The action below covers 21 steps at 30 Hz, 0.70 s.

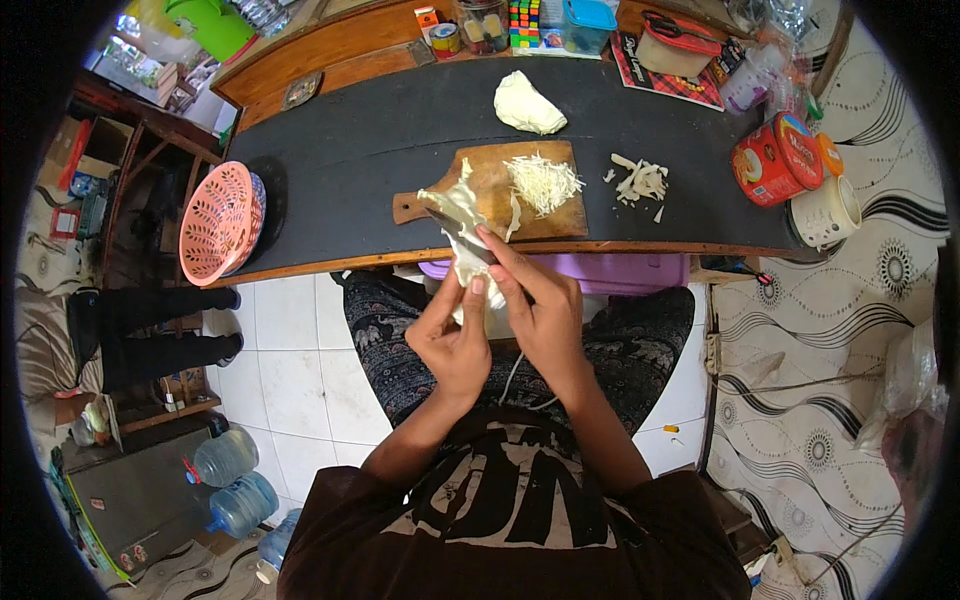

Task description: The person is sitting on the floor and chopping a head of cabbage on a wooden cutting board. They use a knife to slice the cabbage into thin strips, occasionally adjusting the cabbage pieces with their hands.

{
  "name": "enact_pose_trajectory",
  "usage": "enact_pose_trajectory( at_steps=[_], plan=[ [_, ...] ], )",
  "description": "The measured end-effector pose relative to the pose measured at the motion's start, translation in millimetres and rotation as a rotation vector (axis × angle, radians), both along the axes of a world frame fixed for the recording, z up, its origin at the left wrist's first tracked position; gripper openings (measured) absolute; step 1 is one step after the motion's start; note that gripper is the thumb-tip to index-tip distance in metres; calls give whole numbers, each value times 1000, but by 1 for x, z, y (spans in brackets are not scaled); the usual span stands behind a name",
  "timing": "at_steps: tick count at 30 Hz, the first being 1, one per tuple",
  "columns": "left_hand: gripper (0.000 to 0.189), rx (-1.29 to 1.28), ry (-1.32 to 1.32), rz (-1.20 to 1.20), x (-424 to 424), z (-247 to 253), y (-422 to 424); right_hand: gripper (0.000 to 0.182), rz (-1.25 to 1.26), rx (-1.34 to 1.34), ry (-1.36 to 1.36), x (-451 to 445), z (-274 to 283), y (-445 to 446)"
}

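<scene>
Pinched in my left hand (455,334) is a ragged pale cabbage leaf (471,262), raised in front of the table's near edge. My right hand (541,309) holds a knife (459,227), its blade lying against the leaf. Beyond them a wooden cutting board (487,169) with a handle bears a heap of finely shredded cabbage (546,184) and a loose strip. Thicker cabbage pieces (641,180) lie on the dark tabletop to the right of the board. A larger wedge of cabbage (527,103) rests behind the board.
Pink plastic baskets (217,223) stand at the table's left end. A red tin (776,159) and a white cup (827,212) are at the right end. Containers, a puzzle cube (524,24) and scissors (679,28) on a red-lidded box line the back. Another person's legs (169,322) show at left.
</scene>
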<state>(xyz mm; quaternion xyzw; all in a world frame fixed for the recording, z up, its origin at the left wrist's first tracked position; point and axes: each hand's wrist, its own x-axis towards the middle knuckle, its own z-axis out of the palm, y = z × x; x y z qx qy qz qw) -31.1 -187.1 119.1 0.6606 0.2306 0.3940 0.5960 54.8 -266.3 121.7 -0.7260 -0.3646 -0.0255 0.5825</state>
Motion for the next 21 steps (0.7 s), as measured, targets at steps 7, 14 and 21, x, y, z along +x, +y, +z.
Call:
enact_pose_trajectory(
  at_steps=[7,14,21],
  plan=[
    [33,-376,-24,-104,10,5,28,39,143,112,203,19,5,-18],
    [39,-770,-95,-218,15,-17,77,48,-333,-206,258,117,-32,-72],
    [38,-894,-81,-184,32,-46,129,40,-408,-442,127,180,-91,-121]
  ],
)
